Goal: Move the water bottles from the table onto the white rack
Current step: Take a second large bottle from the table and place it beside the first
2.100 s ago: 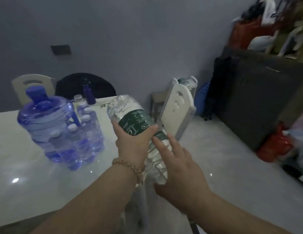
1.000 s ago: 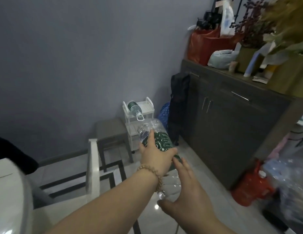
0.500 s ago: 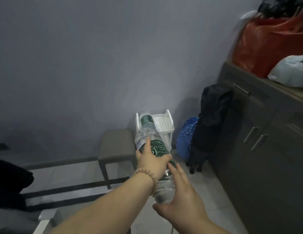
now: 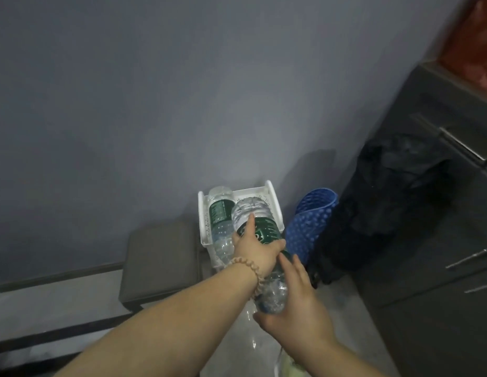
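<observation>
I hold a large clear water bottle (image 4: 260, 227) with a green label, tilted lengthwise over the right half of the white rack (image 4: 273, 202). My left hand (image 4: 257, 253), with a bead bracelet at the wrist, grips the bottle across its label. My right hand (image 4: 294, 303) cups its near end from below. A second water bottle (image 4: 220, 216) with the same green label lies in the rack's left half. The rack stands on the floor against the grey wall.
A grey stool (image 4: 161, 262) stands left of the rack. A rolled blue mat (image 4: 310, 221) leans right of it, beside a black bag (image 4: 386, 208). A dark cabinet (image 4: 440, 213) with metal handles fills the right side. The floor is pale tile.
I have come closer to the rack, and the held bottle now reaches over its top tray beside the lying bottle. Both hands keep their grip.
</observation>
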Motion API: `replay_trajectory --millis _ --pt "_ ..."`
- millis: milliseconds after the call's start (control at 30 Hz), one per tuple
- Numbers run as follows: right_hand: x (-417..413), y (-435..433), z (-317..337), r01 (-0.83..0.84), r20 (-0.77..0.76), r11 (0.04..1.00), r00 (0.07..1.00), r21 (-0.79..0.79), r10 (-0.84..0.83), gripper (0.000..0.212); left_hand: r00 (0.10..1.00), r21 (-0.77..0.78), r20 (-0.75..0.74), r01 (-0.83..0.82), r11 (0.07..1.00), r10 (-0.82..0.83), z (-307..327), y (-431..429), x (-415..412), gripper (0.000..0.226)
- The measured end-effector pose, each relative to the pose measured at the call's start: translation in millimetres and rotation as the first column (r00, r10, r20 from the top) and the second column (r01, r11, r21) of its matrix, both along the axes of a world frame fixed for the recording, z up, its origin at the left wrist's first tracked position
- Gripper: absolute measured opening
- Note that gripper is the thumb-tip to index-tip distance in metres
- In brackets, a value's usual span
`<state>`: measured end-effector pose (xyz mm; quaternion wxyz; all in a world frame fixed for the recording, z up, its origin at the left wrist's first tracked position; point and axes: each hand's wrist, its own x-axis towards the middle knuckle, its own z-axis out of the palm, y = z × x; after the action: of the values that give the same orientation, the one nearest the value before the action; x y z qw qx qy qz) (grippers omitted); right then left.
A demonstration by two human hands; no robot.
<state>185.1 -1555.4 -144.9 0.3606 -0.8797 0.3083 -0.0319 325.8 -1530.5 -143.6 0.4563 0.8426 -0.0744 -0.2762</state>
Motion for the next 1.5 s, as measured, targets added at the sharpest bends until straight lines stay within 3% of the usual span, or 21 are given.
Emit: replay_trajectory --millis 300,533,1100,1367,1500 --pt "97.1 -97.1 -66.9 -0.116 -0.040 0.988 0.992 0.103 0.120 0.110 0.993 0.114 -0.085 -0.068 0.991 0.078 -70.0 -83.6 93.2 0.097" --pt "139.5 -127.5 -101.5 -0.121 -0.063 0.985 0.990 0.123 0.129 0.115 0.982 0.091 -0.164 -0.078 0.993 0.092 -102.4 -116.4 133.3 0.093" --pt "185.6 -119.3 -182.8 -0.044 -0.075 0.999 0.996 0.014 0.045 0.113 0.995 0.068 -0.049 0.094 0.993 -0.091 -179.7 -127.9 179.4 0.088" --pt "195.4 -117.3 -189.9 -0.027 -0.107 0.998 0.994 -0.063 0.020 0.111 0.952 0.266 -0.096 0.304 0.915 -0.289 -175.3 -134.2 196.5 0.087" --pt "197.5 -116.4 -188.0 -0.039 -0.175 0.994 0.984 -0.103 0.021 0.110 0.880 0.482 -0.007 0.420 0.769 -0.476 -168.7 -128.3 205.6 0.082"
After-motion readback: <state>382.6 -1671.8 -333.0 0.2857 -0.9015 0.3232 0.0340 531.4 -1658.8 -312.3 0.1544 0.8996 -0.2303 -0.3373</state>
